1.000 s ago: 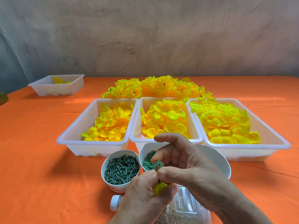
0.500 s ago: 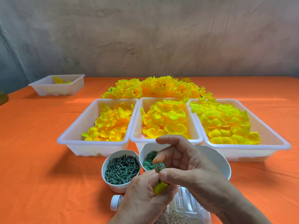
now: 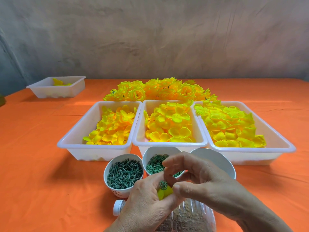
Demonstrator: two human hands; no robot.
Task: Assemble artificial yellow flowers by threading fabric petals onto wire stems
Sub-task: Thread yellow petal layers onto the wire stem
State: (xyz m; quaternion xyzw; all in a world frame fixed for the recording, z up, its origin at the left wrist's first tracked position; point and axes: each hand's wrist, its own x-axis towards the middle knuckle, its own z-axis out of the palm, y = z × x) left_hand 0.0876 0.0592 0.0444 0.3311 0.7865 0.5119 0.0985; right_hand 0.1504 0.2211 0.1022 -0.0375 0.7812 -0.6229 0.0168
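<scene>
Head view: the left hand [image 3: 147, 203] has its fingers [image 3: 151, 182] curled round a small, smooth yellow petal [image 3: 164, 193], from which a thin straight wire [image 3: 164, 174] rises upright. A round green lattice ring [image 3: 163, 185] sits on the wire, right against the petal. The right hand [image 3: 209, 186] is curled too, its index tip at the wire's upper end and its thumb tip just beside the ring; whether it pinches the wire I cannot tell. Just left of the fingers stands a round white cup [image 3: 120, 192] heaped with dark green ribbed pegs [image 3: 124, 174]; just beyond them a second cup [image 3: 150, 150] holds loose green rings, with a glossy white bowl [image 3: 217, 159] to its right. Farther beyond, three rectangular white plastic trays [image 3: 93, 146] sit side by side, each piled with soft, veined yellow fabric petals, and behind those lies a heap of ruffled flowers [image 3: 160, 89]. Well off to the far left is a smaller tray [image 3: 55, 93]. Under the hands lies a clear ridged bottle [image 3: 192, 216] of brown grains, its white cap [image 3: 118, 207] pointing left. Orange cloth [image 3: 41, 164] covers the desk.
</scene>
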